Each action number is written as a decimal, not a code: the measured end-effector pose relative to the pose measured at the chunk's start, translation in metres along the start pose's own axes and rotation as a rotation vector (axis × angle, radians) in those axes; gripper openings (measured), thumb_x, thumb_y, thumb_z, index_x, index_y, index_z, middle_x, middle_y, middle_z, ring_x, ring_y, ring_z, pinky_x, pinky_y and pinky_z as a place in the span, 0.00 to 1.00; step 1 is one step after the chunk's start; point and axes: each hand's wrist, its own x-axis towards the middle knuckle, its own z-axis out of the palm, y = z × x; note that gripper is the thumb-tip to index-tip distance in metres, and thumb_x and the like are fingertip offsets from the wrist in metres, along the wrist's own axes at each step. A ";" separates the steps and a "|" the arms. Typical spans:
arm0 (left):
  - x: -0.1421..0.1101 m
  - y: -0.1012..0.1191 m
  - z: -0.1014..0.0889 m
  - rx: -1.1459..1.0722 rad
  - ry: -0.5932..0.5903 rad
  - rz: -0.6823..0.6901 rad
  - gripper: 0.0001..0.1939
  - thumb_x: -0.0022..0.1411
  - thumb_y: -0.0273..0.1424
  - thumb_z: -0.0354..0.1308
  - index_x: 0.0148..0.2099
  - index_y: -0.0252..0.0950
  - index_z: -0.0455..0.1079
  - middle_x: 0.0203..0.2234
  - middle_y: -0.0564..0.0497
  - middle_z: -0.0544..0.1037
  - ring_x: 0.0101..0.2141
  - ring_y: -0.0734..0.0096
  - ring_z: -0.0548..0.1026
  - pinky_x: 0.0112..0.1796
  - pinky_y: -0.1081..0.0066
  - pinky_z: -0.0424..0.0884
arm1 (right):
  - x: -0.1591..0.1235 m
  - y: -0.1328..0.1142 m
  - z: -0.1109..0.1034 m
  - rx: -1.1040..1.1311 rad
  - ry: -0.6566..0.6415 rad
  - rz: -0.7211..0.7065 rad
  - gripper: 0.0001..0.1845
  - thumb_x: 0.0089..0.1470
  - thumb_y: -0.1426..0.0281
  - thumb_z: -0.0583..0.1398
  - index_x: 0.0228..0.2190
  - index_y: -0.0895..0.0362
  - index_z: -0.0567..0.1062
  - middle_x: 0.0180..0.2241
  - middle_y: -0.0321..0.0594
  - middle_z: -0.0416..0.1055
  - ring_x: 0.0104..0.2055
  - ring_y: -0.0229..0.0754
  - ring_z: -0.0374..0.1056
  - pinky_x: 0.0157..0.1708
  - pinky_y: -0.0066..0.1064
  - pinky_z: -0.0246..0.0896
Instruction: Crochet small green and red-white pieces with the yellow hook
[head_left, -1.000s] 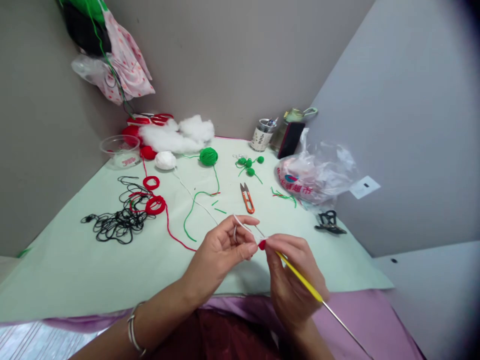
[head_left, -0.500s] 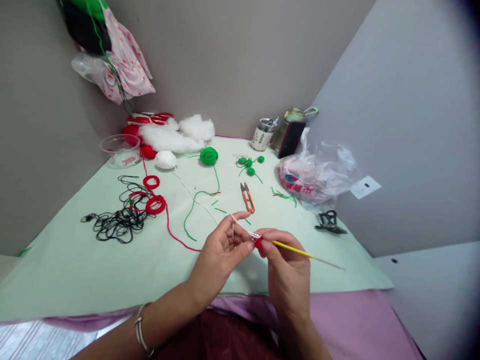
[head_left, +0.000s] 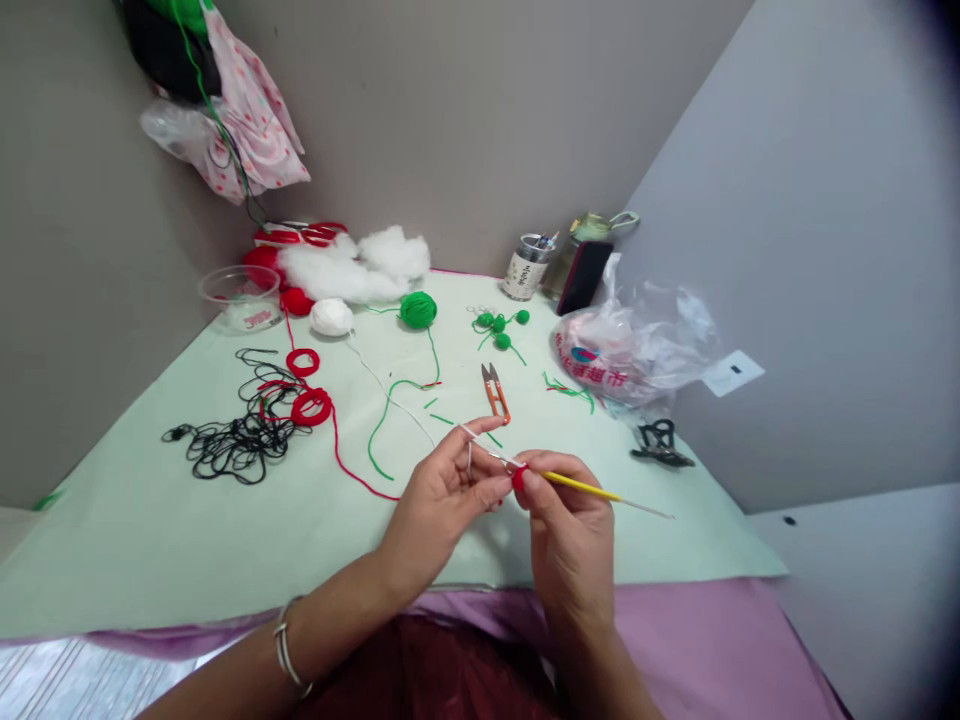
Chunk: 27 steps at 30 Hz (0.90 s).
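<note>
My right hand [head_left: 574, 540] is closed around a crochet hook [head_left: 581, 486] with a yellow grip, its metal rear end pointing to the lower right. At the hook's front end is a small red crochet piece [head_left: 519, 479], between the fingertips of both hands and partly hidden by them. My left hand [head_left: 435, 505] pinches the piece's left side with thumb and fingers. White yarn [head_left: 474, 433] runs over the raised left index finger to the hook tip, and back to a white yarn ball [head_left: 331, 317]. Just beyond the left fingertips lie orange thread snips [head_left: 496, 393].
Tangled black cord [head_left: 240, 435] and red yarn coils [head_left: 310, 407] lie at left. Behind are stuffing [head_left: 352, 270], a clear tub [head_left: 241, 305] and a green yarn ball [head_left: 418, 311]. Small green balls [head_left: 501, 341], a plastic bag [head_left: 630, 345], a phone [head_left: 585, 278] and a black claw clip [head_left: 661, 443] stand right.
The hook has shifted left through the red piece, its tip now showing near the left fingers. My right hand has moved slightly left and the white strand lies differently at the tip.
</note>
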 end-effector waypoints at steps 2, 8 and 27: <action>0.003 0.008 -0.009 0.076 -0.070 -0.052 0.28 0.62 0.35 0.71 0.63 0.39 0.70 0.35 0.53 0.77 0.38 0.68 0.76 0.42 0.68 0.72 | 0.000 -0.001 -0.001 0.004 0.000 -0.001 0.04 0.50 0.69 0.74 0.29 0.51 0.85 0.30 0.34 0.82 0.29 0.34 0.71 0.31 0.24 0.67; 0.012 0.056 -0.080 0.808 -0.032 0.118 0.14 0.64 0.42 0.68 0.49 0.42 0.79 0.58 0.44 0.77 0.57 0.52 0.73 0.59 0.53 0.68 | 0.003 -0.009 -0.008 0.006 0.020 0.001 0.05 0.47 0.70 0.75 0.28 0.51 0.84 0.29 0.35 0.81 0.28 0.34 0.70 0.29 0.23 0.66; 0.009 0.052 -0.011 -0.418 -0.106 -0.024 0.19 0.74 0.48 0.55 0.43 0.38 0.76 0.38 0.49 0.79 0.26 0.77 0.72 0.20 0.79 0.68 | -0.001 -0.026 -0.004 0.041 -0.101 0.055 0.05 0.49 0.70 0.74 0.26 0.53 0.83 0.26 0.35 0.77 0.20 0.29 0.62 0.19 0.21 0.52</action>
